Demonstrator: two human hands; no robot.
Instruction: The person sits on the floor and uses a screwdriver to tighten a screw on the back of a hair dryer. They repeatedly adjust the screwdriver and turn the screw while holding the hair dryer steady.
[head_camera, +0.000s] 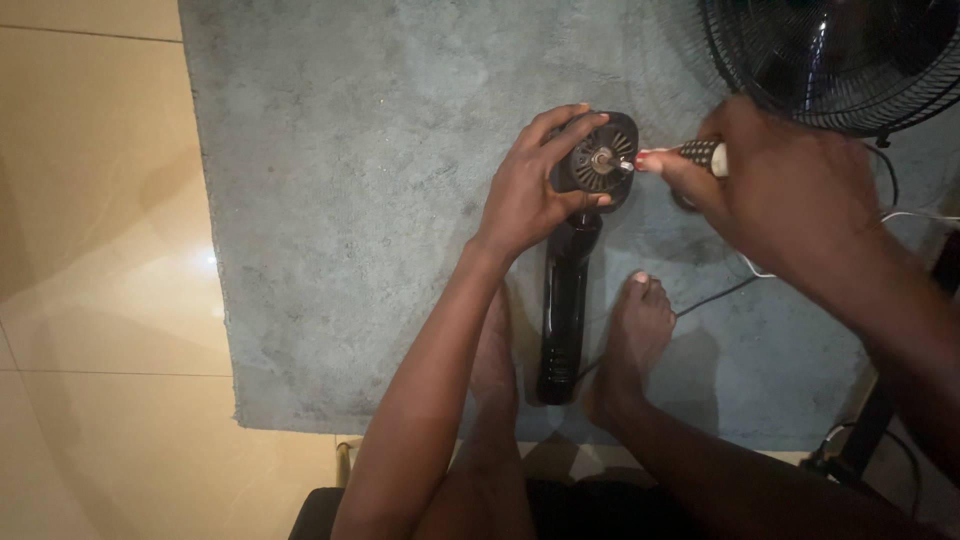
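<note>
My left hand (530, 190) grips the round black motor head (598, 160) of a fan stand, its metal shaft and vented face turned up toward me. The black glossy pole (565, 310) of that stand runs down between my two bare feet on the grey rug (350, 200). My right hand (770, 190) holds a screwdriver with a red and black handle (690, 155), its tip touching the motor near the shaft.
A black wire fan grille (840, 60) lies at the top right corner of the rug. Cables (720, 290) trail across the rug to the right. Glossy beige floor tiles (100, 250) lie left of the rug. A dark stand leg (860, 440) sits at the lower right.
</note>
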